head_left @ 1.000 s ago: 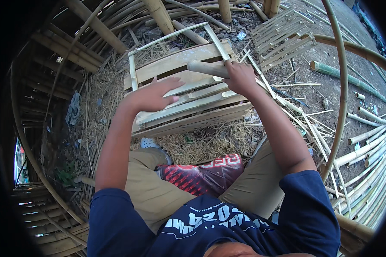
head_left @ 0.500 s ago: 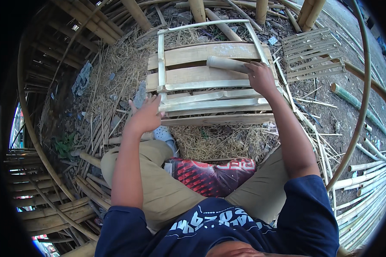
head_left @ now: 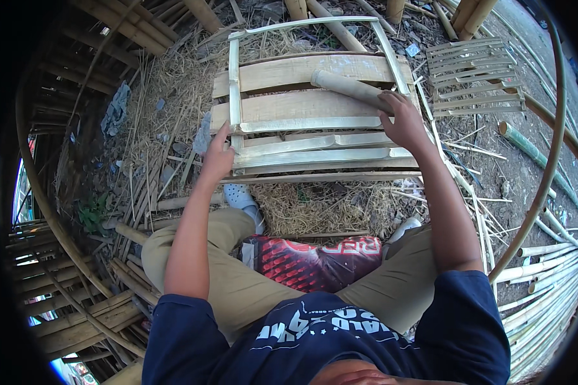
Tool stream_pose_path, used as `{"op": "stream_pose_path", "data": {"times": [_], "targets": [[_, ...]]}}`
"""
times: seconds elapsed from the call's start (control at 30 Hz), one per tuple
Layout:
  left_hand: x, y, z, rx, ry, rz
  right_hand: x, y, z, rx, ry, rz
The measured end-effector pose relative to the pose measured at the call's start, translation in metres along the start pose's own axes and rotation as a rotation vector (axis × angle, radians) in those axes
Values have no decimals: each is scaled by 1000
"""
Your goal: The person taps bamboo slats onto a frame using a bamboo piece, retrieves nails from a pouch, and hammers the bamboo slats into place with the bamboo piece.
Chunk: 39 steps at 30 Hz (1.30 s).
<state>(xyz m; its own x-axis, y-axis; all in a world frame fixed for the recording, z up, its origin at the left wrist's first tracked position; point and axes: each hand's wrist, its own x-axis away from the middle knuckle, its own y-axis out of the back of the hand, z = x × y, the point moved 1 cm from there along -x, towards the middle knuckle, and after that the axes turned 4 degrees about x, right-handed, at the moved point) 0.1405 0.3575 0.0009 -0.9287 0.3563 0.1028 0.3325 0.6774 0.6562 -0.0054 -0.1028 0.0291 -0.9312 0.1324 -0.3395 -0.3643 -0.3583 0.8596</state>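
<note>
A rectangular frame of pale split-bamboo strips [head_left: 235, 83] lies on a low bench of wooden planks [head_left: 315, 107] in front of me. Two long strips cross its near part, with another cross strip [head_left: 321, 156] closest to me. My right hand [head_left: 404, 123] is closed round the right end of a short bamboo tube [head_left: 347, 88], which slants over the frame's right half. At the frame's near left corner is my left hand [head_left: 218, 157], its index finger stretched along the side strip and its thumb apart; the other fingers are mostly hidden.
A slatted bamboo panel [head_left: 472, 77] lies on the ground at the right. Split bamboo lengths [head_left: 552, 301] are piled at the lower right, near a green bamboo pole [head_left: 539, 154]. A red and black sack [head_left: 315, 260] lies between my legs. A bamboo structure [head_left: 70, 269] stands left.
My left hand has drawn in its spread fingers and shifted onto the frame's left side strip. The tube, still in my right hand, has tilted and moved slightly right.
</note>
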Motion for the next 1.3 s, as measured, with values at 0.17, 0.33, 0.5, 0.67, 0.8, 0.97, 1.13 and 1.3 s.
{"op": "stream_pose_path", "data": {"times": [0.17,0.33,0.5,0.67,0.8,0.97,1.13,1.3], "targets": [[6,-11,-22,200,40,-51,14,9,-4,79,51,136],[9,-8,-26,27,-8,-69,20,12,-9,128,93,251],[9,-8,-16,69,39,-68,26,15,-5,252,154,362],[15,-4,-15,-118,-76,-68,25,21,11,246,38,404],[27,-16,-59,-397,89,55,20,53,-39,177,-145,98],[62,-26,-101,-694,86,234,19,70,-71,137,-472,-72],[95,-50,-133,-769,-83,419,16,60,-63,60,-457,13],[109,-65,-159,-793,-258,688,7,45,-44,11,-395,106]]}}
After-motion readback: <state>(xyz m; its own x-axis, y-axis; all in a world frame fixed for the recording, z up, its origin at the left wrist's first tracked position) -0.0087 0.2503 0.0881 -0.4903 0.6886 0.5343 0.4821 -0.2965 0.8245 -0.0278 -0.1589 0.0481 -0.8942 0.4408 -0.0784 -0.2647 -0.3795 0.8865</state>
